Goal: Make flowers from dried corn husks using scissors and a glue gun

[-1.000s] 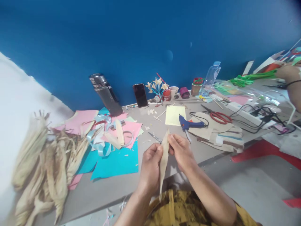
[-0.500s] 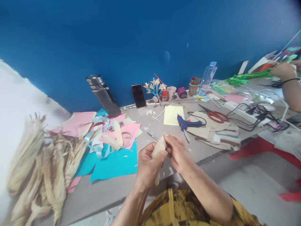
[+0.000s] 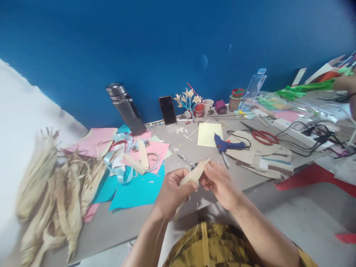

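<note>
A pale dried corn husk strip (image 3: 194,174) is held between both hands above the near edge of the grey table (image 3: 125,222). My left hand (image 3: 172,193) grips its lower part, with the tail hanging below the palm. My right hand (image 3: 219,183) pinches its upper end, which tilts to the right. Small scissors (image 3: 185,161) lie on the table just behind the hands.
A heap of dried husks (image 3: 50,193) lies at the left beside teal paper (image 3: 136,191) and pink paper (image 3: 94,141). A blue glue gun (image 3: 226,144), red scissors (image 3: 263,136), cables, a flask (image 3: 125,107), a phone (image 3: 167,109) and another person's arm (image 3: 349,89) are farther back.
The husk strip, held upright and long a second ago, is now bent over and tilted to the right between the hands. The other person's arm has drawn off toward the right edge.
</note>
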### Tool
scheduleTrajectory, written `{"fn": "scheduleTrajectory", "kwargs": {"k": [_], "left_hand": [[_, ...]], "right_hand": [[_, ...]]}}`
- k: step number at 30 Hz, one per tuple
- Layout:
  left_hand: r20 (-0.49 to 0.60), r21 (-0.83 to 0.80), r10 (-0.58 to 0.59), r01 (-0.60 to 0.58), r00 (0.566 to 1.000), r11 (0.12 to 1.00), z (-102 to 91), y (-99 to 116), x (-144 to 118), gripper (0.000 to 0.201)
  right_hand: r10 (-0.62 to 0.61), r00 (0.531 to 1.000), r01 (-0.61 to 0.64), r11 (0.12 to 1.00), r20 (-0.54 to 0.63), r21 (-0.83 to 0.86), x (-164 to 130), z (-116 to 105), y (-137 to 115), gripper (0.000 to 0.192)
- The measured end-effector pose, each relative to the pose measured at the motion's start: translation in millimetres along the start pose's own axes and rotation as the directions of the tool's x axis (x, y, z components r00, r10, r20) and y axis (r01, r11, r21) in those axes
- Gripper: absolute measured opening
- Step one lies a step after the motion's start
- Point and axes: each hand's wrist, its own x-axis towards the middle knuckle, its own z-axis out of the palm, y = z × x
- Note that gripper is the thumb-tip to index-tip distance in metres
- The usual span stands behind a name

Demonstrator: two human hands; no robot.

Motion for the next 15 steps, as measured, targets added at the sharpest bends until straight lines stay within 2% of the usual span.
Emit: {"fn": "scheduleTrajectory", "kwargs": {"k": [4,7,10,12,15], "left_hand": [[-0.005,0.109,0.025,-0.024,1.000,0.994,-0.1,4,-3,0.024],[0.108,0.097,0.001,-0.011,0.994,0.995,-3.2,7,-6,0.024],[0.232,0.008,-0.062,0.062,0.971,0.998,-6.8,9,-7,0.030],[0.271,-0.026,-0.093,0.104,0.958,0.994,-8.3,10,-7,0.032],[0.273,-0.047,-0.135,0.153,0.952,0.987,-8.9,11,-4,0.031]], "right_hand": [[0.022,1.000,-0.023,0.991,-0.008,-0.132,-3,0,-1,0.036],[0.112,0.988,-0.110,0.994,0.109,-0.020,-7,-1,-4,0.035],[0.190,0.951,-0.219,0.971,0.246,0.099,-12,-2,-7,0.034],[0.224,0.935,-0.272,0.950,0.274,0.153,-14,-4,-8,0.032],[0.238,0.932,-0.314,0.907,0.274,0.279,-14,-7,-8,0.032]]}}
